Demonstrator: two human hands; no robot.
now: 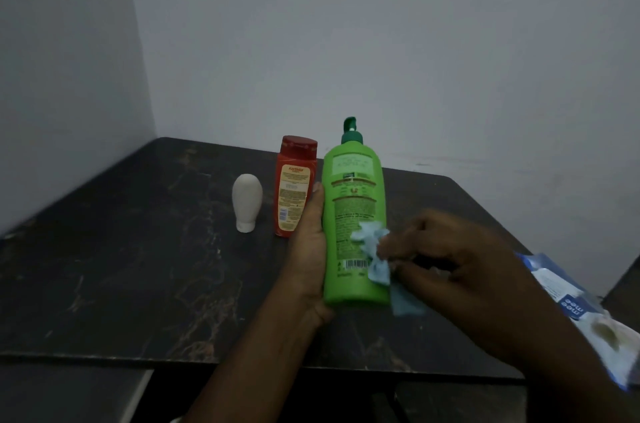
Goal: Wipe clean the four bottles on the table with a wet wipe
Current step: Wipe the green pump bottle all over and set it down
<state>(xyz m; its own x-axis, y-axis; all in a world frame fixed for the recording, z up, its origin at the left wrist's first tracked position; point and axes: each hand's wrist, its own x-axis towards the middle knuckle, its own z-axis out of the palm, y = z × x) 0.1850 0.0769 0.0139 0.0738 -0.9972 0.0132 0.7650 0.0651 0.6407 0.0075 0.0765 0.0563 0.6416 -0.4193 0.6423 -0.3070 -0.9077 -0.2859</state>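
Note:
A tall green pump bottle (353, 214) is held above the dark table (121, 266), its back label facing me. My left hand (310, 249) grips it along its left side and under its base. My right hand (440, 249) pinches a crumpled pale blue wet wipe (375, 256) against the bottle's lower right side. A red bottle (294, 187) with a red cap stands upright just left of the green one. Further left, a small white bottle (246, 202) stands on its cap. A fourth bottle is not visible.
A blue and white pack of wet wipes (575, 308) lies at the table's right edge. The table sits in a corner, with grey walls behind and to the left. Its front edge runs below my forearms.

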